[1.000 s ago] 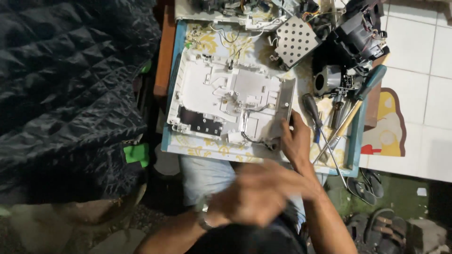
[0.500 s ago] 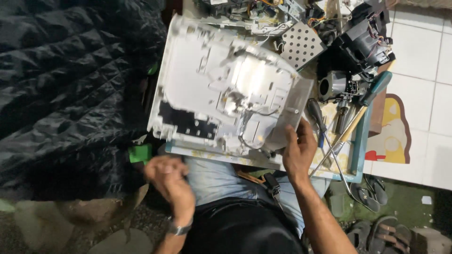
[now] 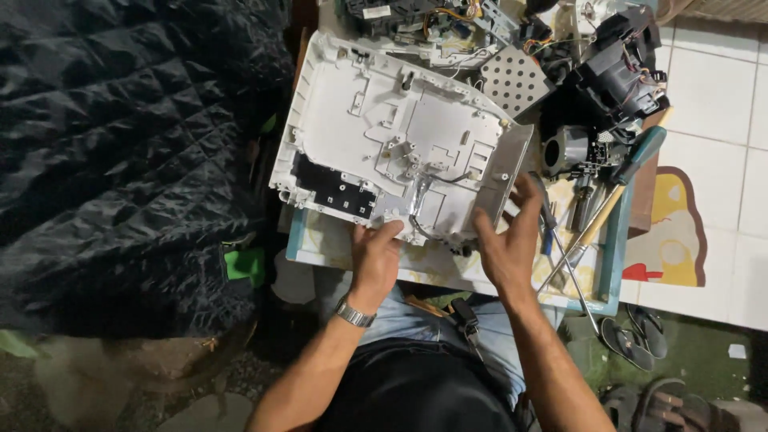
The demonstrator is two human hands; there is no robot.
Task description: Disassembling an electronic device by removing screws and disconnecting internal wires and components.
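Both hands steady a white plastic housing panel (image 3: pixel 396 140) at its near edge over the cluttered counter (image 3: pixel 456 268).

The left hand (image 3: pixel 374 256) and right hand (image 3: pixel 506 240) have fingers closed on the panel's rim; a firm, level grip on both corners suits it. No packages or labels are readable; a yellow-and-red picture mat (image 3: pixel 672 232) lies on the floor tiles at right, screwdrivers (image 3: pixel 608 200) beside it.

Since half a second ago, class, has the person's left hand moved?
Yes. The left hand has risen from the lap to grip the white plastic housing near edge, closer to the table.
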